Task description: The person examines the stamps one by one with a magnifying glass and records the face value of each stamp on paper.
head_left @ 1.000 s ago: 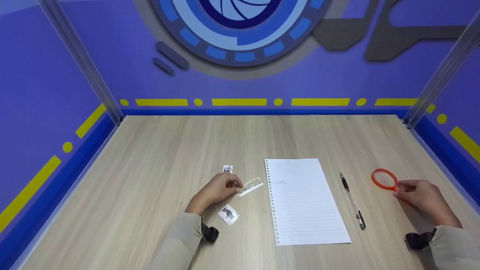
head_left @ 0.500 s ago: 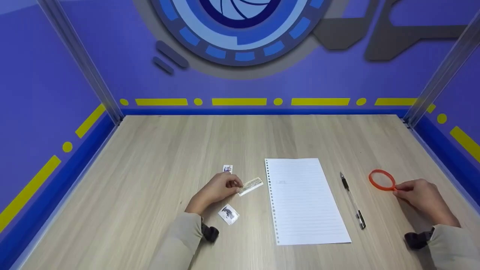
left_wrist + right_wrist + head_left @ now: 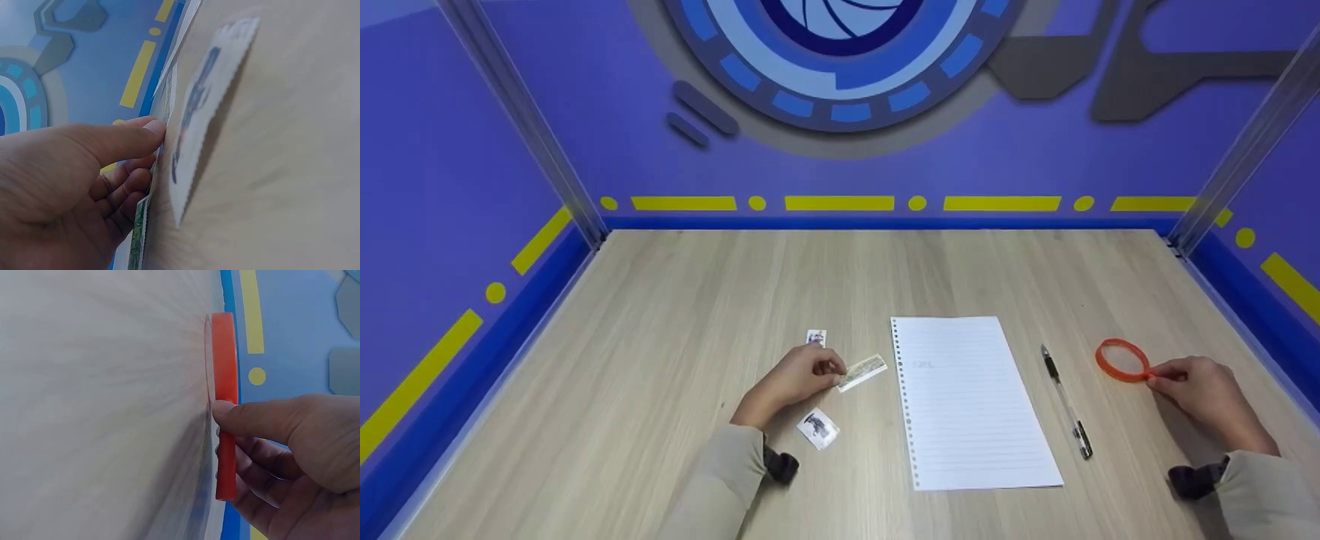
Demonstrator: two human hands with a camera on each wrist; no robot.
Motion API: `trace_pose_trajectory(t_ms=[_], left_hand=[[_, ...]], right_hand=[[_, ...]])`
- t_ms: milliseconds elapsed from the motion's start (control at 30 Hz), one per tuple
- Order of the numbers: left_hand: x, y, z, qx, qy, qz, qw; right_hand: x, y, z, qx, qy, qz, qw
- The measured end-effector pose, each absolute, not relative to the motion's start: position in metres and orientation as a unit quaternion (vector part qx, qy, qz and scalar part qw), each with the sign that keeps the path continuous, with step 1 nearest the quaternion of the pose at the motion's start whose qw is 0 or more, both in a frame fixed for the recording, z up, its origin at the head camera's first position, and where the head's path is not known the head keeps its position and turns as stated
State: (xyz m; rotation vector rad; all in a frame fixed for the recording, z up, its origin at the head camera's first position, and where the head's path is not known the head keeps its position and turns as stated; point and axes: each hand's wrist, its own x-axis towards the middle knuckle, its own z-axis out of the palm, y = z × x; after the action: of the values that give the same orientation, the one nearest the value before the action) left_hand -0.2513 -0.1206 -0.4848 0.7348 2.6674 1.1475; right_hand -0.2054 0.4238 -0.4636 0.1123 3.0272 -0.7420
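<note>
My left hand (image 3: 796, 379) pinches the near end of a long postage stamp (image 3: 864, 373) between thumb and fingers, low over the wooden table. A stamp with a dark figure (image 3: 818, 429) lies just nearer; its toothed edge shows large in the left wrist view. Beyond the knuckles lies another small stamp (image 3: 815, 337), partly covered by the hand. At the right, my right hand (image 3: 1211, 394) grips an orange magnifying glass (image 3: 1123, 361) near where handle and ring meet. Edge-on in the right wrist view, the magnifying glass (image 3: 225, 354) has the thumb pressed against its side.
Between the hands lies a lined sheet of paper (image 3: 971, 405) with punched holes down its left edge. A black-capped clear pen (image 3: 1066, 405) rests right of it. Blue printed walls (image 3: 840, 180) bound the wooden table (image 3: 697, 300) at the back and sides.
The right hand has shifted the magnifying glass slightly left and tilted it, its ring now looking thicker and flatter. The left hand and its stamp stay in place.
</note>
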Motion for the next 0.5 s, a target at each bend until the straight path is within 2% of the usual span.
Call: trace_pose_trajectory(t_ms=[500], left_hand=[[-0.251, -0.12, -0.483, 0.233, 0.893, 0.377, 0.08]], right_hand=[[-0.207, 0.401, -0.451, 0.015, 0.966, -0.254, -0.038]])
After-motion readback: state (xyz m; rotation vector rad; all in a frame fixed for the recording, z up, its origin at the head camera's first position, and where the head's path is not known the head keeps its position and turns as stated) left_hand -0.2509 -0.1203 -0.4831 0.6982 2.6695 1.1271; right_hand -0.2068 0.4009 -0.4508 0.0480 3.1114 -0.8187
